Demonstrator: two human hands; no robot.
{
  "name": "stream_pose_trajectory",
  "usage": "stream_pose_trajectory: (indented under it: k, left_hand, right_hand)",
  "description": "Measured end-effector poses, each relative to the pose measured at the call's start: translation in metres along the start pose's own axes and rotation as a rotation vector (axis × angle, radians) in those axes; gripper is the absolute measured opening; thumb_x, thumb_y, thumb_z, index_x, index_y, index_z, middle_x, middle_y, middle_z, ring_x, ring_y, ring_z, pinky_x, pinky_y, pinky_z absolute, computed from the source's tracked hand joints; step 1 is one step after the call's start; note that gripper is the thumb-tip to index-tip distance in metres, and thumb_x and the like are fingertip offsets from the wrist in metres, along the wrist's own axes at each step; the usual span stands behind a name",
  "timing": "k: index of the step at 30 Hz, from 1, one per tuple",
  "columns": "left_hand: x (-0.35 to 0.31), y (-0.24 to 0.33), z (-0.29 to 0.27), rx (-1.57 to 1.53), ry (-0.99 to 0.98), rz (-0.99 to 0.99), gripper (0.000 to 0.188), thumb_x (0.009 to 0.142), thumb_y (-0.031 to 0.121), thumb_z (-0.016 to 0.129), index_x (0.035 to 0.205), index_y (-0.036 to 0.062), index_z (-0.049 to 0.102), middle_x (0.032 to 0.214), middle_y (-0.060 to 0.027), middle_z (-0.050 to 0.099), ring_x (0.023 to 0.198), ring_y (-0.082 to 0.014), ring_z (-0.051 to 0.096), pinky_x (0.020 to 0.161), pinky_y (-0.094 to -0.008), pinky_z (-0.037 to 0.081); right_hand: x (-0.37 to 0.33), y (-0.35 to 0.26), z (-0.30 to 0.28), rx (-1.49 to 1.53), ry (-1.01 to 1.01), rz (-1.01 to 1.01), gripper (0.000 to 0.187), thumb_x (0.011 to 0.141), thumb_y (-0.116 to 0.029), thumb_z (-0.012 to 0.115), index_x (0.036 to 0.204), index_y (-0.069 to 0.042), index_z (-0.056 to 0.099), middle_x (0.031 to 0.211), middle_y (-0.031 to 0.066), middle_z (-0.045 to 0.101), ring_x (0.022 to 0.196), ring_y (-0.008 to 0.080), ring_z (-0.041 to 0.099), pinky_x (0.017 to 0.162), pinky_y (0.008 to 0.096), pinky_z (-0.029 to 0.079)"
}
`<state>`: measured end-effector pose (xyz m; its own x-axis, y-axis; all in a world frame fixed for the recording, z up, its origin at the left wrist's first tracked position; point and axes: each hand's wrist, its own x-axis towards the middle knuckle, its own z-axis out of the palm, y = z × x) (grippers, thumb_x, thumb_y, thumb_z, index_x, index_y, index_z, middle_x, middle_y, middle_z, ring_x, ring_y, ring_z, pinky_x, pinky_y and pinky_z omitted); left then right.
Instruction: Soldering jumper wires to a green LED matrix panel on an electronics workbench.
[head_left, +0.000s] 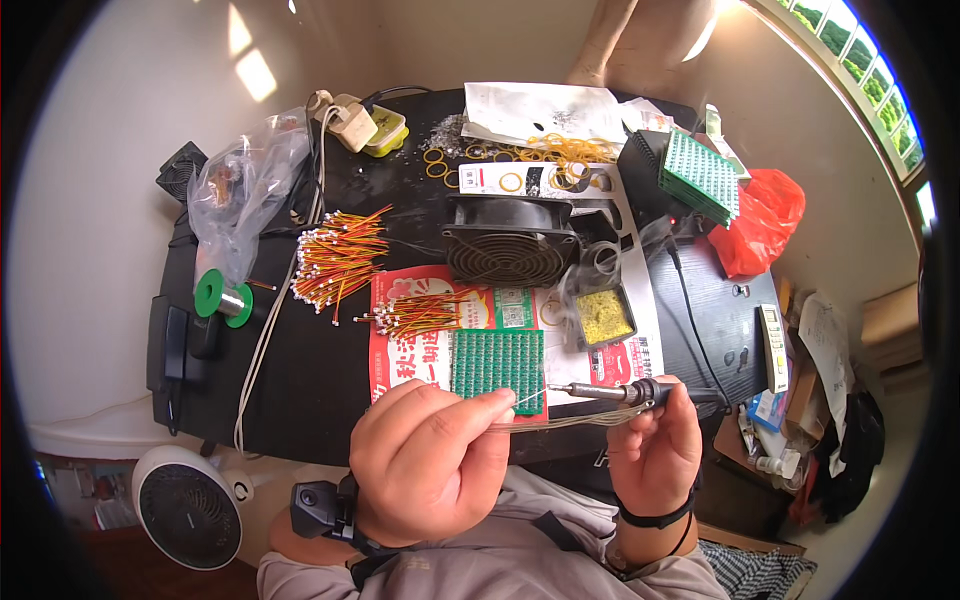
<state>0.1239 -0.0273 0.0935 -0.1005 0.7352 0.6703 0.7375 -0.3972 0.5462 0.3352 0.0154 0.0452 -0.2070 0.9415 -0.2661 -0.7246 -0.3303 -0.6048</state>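
Observation:
My left hand (430,460) is closed, its thumb and forefinger pinching a thin strand of solder wire (532,399). In my right hand (655,455) is a soldering iron (600,392), held by its dark handle with the tip pointing left. The tip is close to the solder's free end; whether they touch I cannot tell. Beneath them, a green circuit board panel (497,362) with rows of small parts lies on a red and white printed sheet (385,350). Just beyond the panel is a bundle of red and yellow wires (415,314) with white connectors. A pale cord (570,424) runs by both hands.
A black box fan (510,250) stands beyond the panel, beside a tray with yellow sponge (604,318). More wires (335,255), a green solder spool (222,300) and a plastic bag (240,195) lie left. Rubber bands (570,150), stacked green boards (700,172) and a red bag (765,220) are farther back.

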Motion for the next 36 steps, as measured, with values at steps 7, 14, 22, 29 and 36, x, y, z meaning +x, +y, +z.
stream_pose_trajectory:
  k: [7, 14, 22, 29, 36]
  left_hand:
    - [0.0, -0.001, 0.003, -0.015, -0.015, -0.015, 0.024, 0.07, -0.005, 0.072, 0.094, -0.002, 0.071, 0.065, -0.0064, 0.059, 0.051, -0.0206, 0.055, 0.049, -0.0316, 0.043]
    - [0.002, 0.0, 0.012, -0.053, -0.003, -0.029, 0.017, 0.073, -0.007, 0.072, 0.088, 0.0002, 0.071, 0.062, -0.0075, 0.059, 0.05, -0.0179, 0.053, 0.049, -0.0282, 0.042]
    - [0.002, -0.004, 0.007, -0.026, 0.008, -0.089, 0.018, 0.075, -0.005, 0.071, 0.093, -0.0009, 0.071, 0.066, -0.0084, 0.061, 0.053, -0.0202, 0.056, 0.05, -0.0299, 0.045]
    - [-0.008, -0.018, -0.008, 0.063, 0.039, -0.103, 0.018, 0.075, -0.006, 0.071, 0.093, -0.0005, 0.071, 0.067, -0.0089, 0.062, 0.055, -0.0216, 0.058, 0.05, -0.0307, 0.045]
    - [-0.015, -0.024, -0.024, 0.065, 0.06, -0.227, 0.015, 0.08, -0.006, 0.068, 0.093, -0.0014, 0.069, 0.069, -0.0093, 0.062, 0.054, -0.0161, 0.056, 0.045, -0.0263, 0.039]
  right_hand:
    - [0.0, 0.001, -0.005, -0.02, -0.005, -0.001, 0.026, 0.104, -0.03, 0.051, 0.099, -0.006, 0.06, 0.075, 0.0044, 0.064, 0.059, 0.0132, 0.057, 0.047, 0.0241, 0.042]
    - [0.001, 0.001, -0.004, -0.026, 0.003, -0.011, 0.026, 0.104, -0.029, 0.05, 0.098, -0.006, 0.059, 0.075, 0.005, 0.064, 0.058, 0.014, 0.056, 0.047, 0.0243, 0.042]
    - [0.006, 0.001, -0.014, -0.022, -0.038, -0.111, 0.025, 0.101, -0.025, 0.054, 0.11, -0.002, 0.059, 0.082, 0.0097, 0.067, 0.064, 0.016, 0.061, 0.054, 0.0267, 0.046]
    - [0.038, -0.013, 0.0, -0.478, 0.061, -0.612, 0.03, 0.095, -0.009, 0.057, 0.123, 0.002, 0.055, 0.092, 0.0112, 0.066, 0.075, 0.0134, 0.063, 0.064, 0.0259, 0.05]
    - [0.062, -0.009, 0.006, -1.359, -0.012, -1.196, 0.033, 0.083, 0.006, 0.068, 0.115, 0.002, 0.063, 0.098, 0.0191, 0.067, 0.087, 0.0295, 0.068, 0.077, 0.0329, 0.053]
